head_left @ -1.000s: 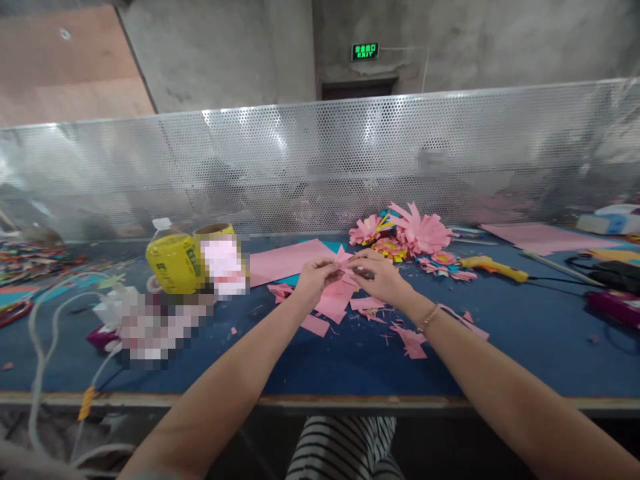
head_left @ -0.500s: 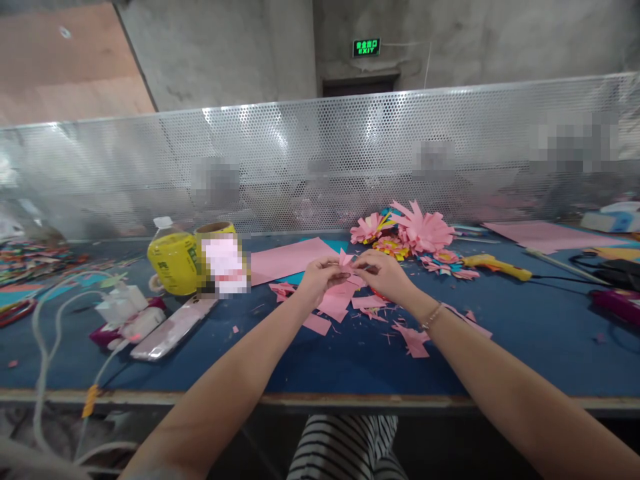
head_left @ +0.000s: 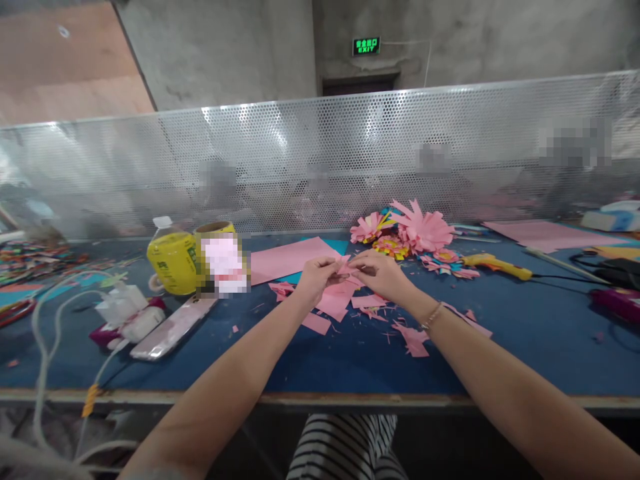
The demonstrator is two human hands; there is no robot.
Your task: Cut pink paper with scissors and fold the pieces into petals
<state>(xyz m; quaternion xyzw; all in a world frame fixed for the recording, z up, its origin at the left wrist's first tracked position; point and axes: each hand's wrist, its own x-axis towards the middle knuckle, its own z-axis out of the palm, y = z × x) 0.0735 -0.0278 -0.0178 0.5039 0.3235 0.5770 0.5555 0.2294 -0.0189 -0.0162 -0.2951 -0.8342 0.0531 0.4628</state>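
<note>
Between my two hands is a small folded piece of pink paper (head_left: 344, 266). My left hand (head_left: 320, 275) pinches its left side, and the fingers of my right hand (head_left: 376, 269) are closed on its right side. Beneath and in front of my hands lie cut pink paper pieces (head_left: 334, 303) and thin scraps. A large pink sheet (head_left: 290, 259) lies behind my left hand, over a blue sheet (head_left: 334, 247). Pink paper flowers (head_left: 424, 230) with yellow and blue parts stand behind my right hand.
A yellow-labelled bottle (head_left: 173, 263), a tape roll (head_left: 215, 228), a phone (head_left: 173, 330) and a power strip (head_left: 107, 333) with white cables are at the left. To the right lies a yellow glue gun (head_left: 497, 267). A perforated metal panel (head_left: 280, 160) borders the table's back.
The pink paper between my hands has tipped lower, its point no longer standing upright. My fingers have shifted slightly around it.
</note>
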